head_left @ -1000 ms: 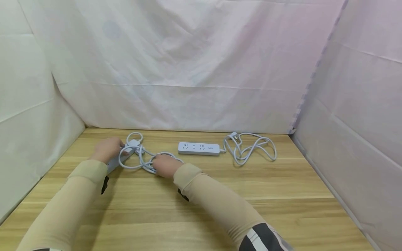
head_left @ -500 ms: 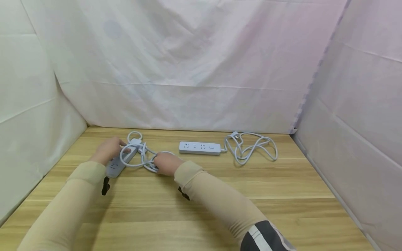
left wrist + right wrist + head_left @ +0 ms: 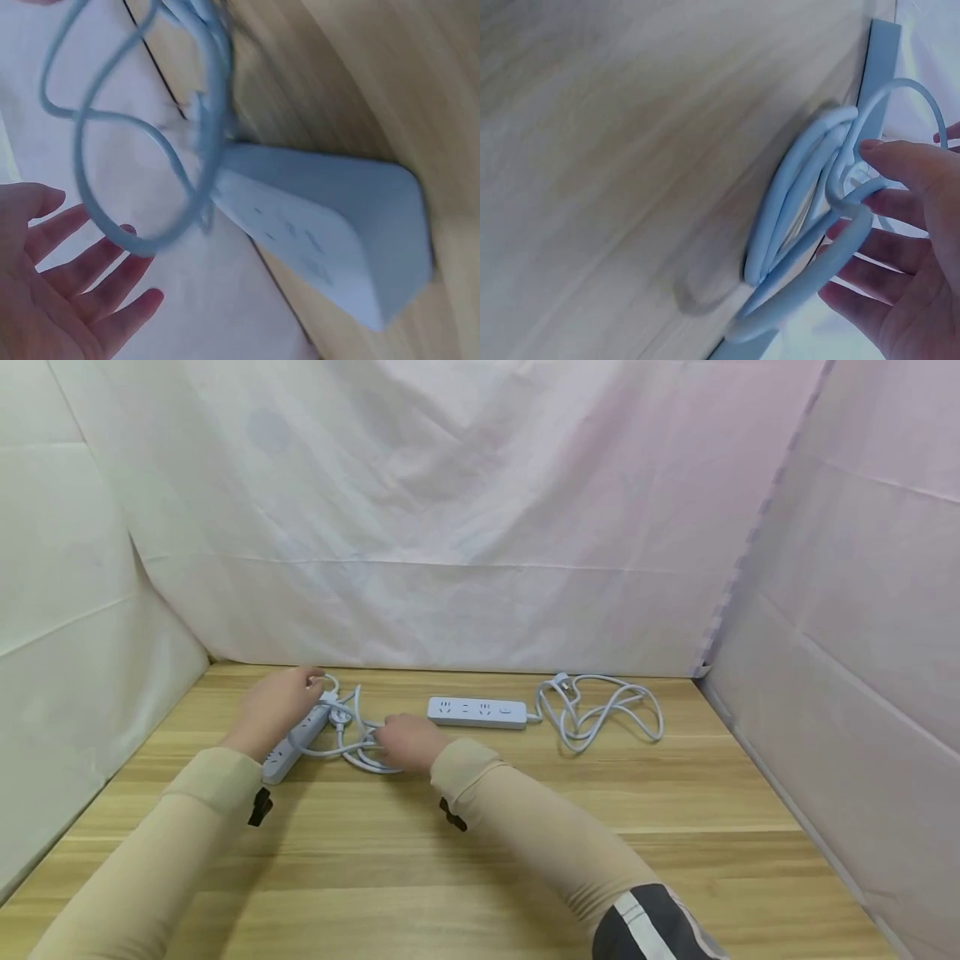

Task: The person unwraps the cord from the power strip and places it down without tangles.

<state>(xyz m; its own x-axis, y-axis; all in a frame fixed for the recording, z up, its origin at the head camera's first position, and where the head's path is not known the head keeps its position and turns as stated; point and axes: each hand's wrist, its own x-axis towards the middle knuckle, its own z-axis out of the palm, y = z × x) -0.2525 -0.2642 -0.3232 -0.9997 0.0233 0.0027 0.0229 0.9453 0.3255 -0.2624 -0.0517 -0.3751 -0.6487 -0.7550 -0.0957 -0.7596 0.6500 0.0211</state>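
Lying diagonally at the left of the table is a white power strip [image 3: 296, 743], its cable [image 3: 817, 277] loosely looped beside it. My left hand [image 3: 273, 706] is over the strip's far end in the head view. Its fingers are spread and relaxed in the left wrist view, with a loop of cable [image 3: 142, 244] crossing the fingertips. My right hand [image 3: 411, 743] holds the coiled cable to the right of the strip, thumb [image 3: 885, 154] on one strand and fingers behind the others. A round plug [image 3: 340, 714] lies among the loops.
A second white power strip [image 3: 477, 713] lies at the back middle. Its own cable [image 3: 576, 749] is loosely looped to the right, with its plug [image 3: 562, 681] near the back edge. White cloth [image 3: 480, 610] hangs behind the wooden table [image 3: 480, 877].
My left hand has moved forward from the strip's middle to its far end, letting go of it. The right hand has shifted slightly right with the cable, and the loops have changed shape.
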